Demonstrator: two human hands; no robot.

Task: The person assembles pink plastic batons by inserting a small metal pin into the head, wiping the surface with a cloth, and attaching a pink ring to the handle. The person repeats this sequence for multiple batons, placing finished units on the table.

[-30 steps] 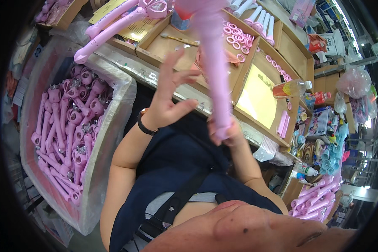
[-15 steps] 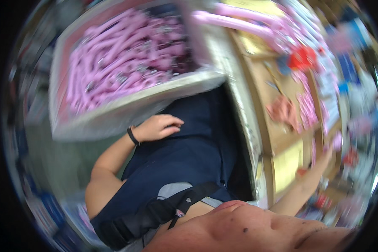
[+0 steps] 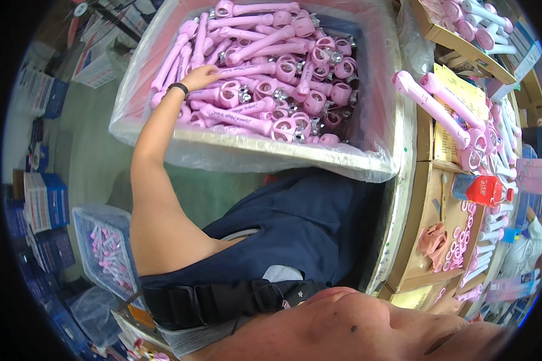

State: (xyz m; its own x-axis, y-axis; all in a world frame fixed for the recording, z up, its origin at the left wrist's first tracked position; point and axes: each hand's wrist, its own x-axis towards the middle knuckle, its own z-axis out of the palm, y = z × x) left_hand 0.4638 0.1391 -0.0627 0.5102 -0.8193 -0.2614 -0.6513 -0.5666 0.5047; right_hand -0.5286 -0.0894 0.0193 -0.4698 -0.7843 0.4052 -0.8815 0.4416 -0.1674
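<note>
A large box (image 3: 283, 153) lined with clear plastic stands to my left, full of pink toy wands (image 3: 283, 66) with ring-shaped heads. My left hand (image 3: 202, 77), a black band on its wrist, reaches into the box, and its fingers curl over the handle of one pink wand (image 3: 238, 71) on top of the pile. My right hand (image 3: 450, 304) shows only as a small patch of skin at the near edge of the table; its fingers are hidden.
A worktable (image 3: 424, 198) on the right carries cardboard trays, more pink wands (image 3: 433, 99), a bottle with a red label (image 3: 482, 189), small pink rings (image 3: 459, 240) and a pink cloth (image 3: 430, 237). A clear bin of small parts (image 3: 105, 253) and blue boxes (image 3: 42, 198) stand on the floor. Another person (image 3: 524, 253) sits at the far right.
My head has turned left toward the box. My left hand has gone from my lap into the box onto the wands. The wand held up a second ago is out of view.
</note>
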